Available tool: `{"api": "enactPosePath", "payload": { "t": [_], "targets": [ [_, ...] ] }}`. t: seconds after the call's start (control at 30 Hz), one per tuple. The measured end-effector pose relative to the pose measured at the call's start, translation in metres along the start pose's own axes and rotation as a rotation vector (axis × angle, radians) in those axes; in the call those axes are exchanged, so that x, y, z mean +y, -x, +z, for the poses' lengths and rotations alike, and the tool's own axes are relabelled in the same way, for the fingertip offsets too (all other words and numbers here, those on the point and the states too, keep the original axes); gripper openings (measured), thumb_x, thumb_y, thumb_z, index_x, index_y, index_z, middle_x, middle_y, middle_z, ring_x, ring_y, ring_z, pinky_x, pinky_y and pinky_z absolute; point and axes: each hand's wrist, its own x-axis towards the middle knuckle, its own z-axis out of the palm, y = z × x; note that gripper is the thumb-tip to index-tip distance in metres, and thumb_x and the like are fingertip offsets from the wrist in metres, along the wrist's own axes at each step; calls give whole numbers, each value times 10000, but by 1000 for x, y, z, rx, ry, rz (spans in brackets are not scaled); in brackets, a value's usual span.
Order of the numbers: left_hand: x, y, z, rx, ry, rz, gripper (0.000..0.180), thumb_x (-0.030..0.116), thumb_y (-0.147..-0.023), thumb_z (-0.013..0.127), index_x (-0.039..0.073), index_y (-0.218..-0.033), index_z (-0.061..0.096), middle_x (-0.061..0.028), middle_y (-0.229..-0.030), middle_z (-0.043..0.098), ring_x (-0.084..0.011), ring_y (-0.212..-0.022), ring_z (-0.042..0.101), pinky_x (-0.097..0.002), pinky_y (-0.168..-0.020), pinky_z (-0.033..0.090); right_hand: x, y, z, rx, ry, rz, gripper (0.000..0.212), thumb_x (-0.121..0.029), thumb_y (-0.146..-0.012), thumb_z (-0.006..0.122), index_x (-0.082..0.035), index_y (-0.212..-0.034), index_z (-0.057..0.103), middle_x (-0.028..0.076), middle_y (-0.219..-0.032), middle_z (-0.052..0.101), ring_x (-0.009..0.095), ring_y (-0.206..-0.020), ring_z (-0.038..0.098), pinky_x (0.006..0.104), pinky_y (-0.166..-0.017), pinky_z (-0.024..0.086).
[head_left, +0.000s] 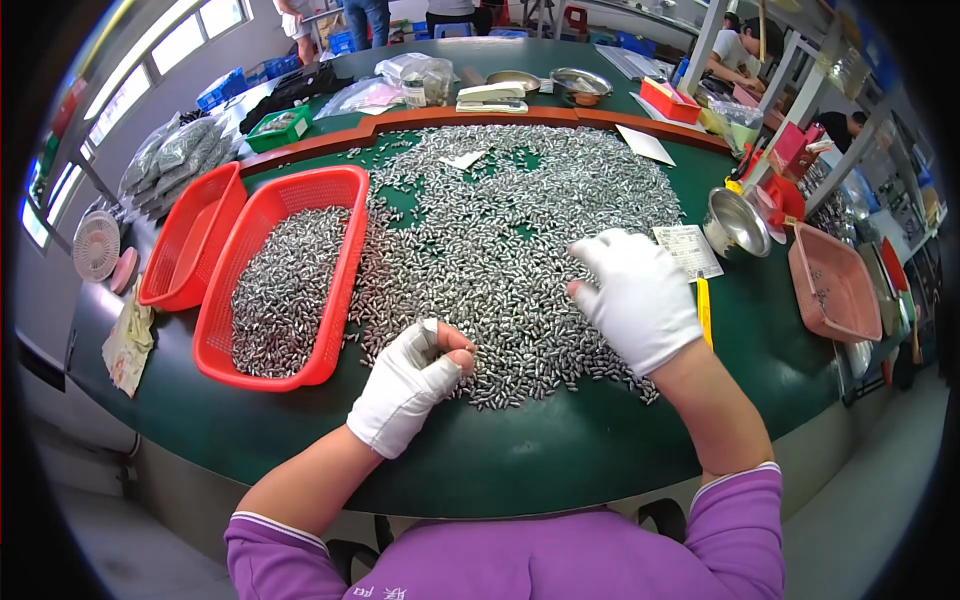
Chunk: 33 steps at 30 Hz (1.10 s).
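A wide layer of small, silvery, bullet-shaped metal pieces (500, 270) covers the middle of the green table (500, 460). My left hand (400, 390), in a white glove with bare fingertips, is closed in a pinch at the near left edge of the layer. Whatever lies between its thumb and finger is too small to make out. Over the right part of the pieces hovers my right hand (640, 300), also gloved, its fingers apart and nothing visible in them. A red perforated basket (355, 255) left of the layer holds a heap of similar pieces.
An empty-looking red basket (165, 290) stands farther left. Right of the layer are a paper slip (688, 250), a steel bowl (737, 222) and a pink tray (835, 285). A wooden strip (400, 118) borders the layer at the back. Another person (735, 55) sits at far right.
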Motion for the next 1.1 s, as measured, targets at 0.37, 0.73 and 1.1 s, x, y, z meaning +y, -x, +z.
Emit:
{"api": "enactPosePath", "payload": {
  "t": [0.37,0.73,1.1],
  "targets": [
    [16,14,11,164,-409,287,85,28,-840,711,33,-899,651,46,-743,584,-18,-638,485,-186,-574,401,99,75,-14,-287,-70,728,433,-395,-824,666,-69,-1109,645,178,-1064,673,360,-971,646,434,-857,509],
    [-3,67,8,128,-1007,223,105,61,-748,733,36,-817,659,-116,-720,626,-227,-600,606,-312,-573,479,92,91,2,112,-311,635,435,-185,-812,594,-14,-1212,596,199,-1052,661,320,-908,662,379,-826,525],
    [-9,73,5,202,-1056,94,126,109,-759,723,53,-857,668,-114,-757,637,-257,-662,620,-338,-622,490,-62,127,-13,-388,-285,-275,478,-151,-799,627,-159,-1273,567,72,-891,562,274,-760,573,400,-629,505]
  ]
}}
